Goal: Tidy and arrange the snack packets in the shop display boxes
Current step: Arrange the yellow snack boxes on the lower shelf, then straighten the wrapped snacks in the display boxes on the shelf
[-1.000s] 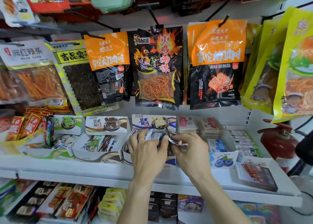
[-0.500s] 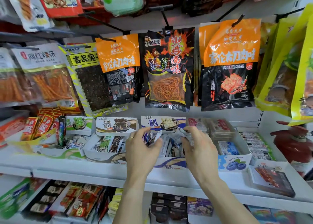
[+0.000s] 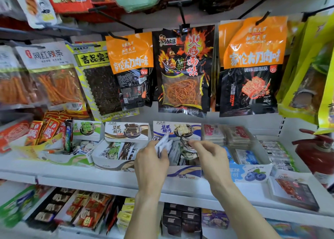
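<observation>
Hands work inside the blue box (image 3: 182, 173) on the shelf (image 3: 86, 182): left hand (image 3: 151, 162) grips white packets (image 3: 163, 144) upright, right hand (image 3: 210, 156) seemingly pinches a crumpled packet (image 3: 187, 148) beside them.

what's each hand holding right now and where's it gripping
The left hand grips a small stack of white snack packets by their lower ends. The right hand pinches a packet in the blue-and-white box near its top edge.
</observation>
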A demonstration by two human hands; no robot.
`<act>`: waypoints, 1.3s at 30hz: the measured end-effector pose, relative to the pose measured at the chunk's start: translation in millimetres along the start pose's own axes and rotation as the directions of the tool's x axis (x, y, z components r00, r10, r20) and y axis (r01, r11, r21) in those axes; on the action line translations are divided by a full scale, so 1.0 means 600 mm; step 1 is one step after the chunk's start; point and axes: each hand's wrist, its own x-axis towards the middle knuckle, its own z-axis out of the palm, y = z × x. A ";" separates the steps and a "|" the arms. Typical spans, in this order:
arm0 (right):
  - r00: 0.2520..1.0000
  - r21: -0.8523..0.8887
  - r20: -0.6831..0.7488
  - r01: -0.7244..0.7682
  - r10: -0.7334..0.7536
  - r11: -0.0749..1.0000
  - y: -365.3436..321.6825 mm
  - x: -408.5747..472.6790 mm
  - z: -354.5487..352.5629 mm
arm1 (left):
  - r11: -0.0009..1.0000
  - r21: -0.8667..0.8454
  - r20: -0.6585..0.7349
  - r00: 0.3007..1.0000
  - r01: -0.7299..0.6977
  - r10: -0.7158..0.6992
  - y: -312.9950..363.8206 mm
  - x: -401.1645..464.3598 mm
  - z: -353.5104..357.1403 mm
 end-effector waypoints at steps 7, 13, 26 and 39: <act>0.983 0.160 -0.035 -0.172 0.180 0.972 -0.003 0.000 0.016 | 0.918 -0.329 0.014 0.973 0.224 -0.232 -0.016 0.001 -0.025; 0.882 0.380 0.330 -0.451 0.337 0.808 -0.022 -0.009 0.023 | 0.689 -0.620 0.242 0.927 0.375 -0.287 -0.003 -0.019 -0.060; 0.752 0.198 0.382 -0.634 0.537 0.747 -0.161 -0.115 0.007 | 0.881 -0.360 0.627 0.779 0.307 -0.015 0.081 -0.071 -0.252; 0.676 -0.281 0.211 -0.650 0.706 0.706 -0.623 -0.257 -0.144 | 0.771 0.054 0.758 0.477 0.635 -0.446 0.225 -0.034 -0.694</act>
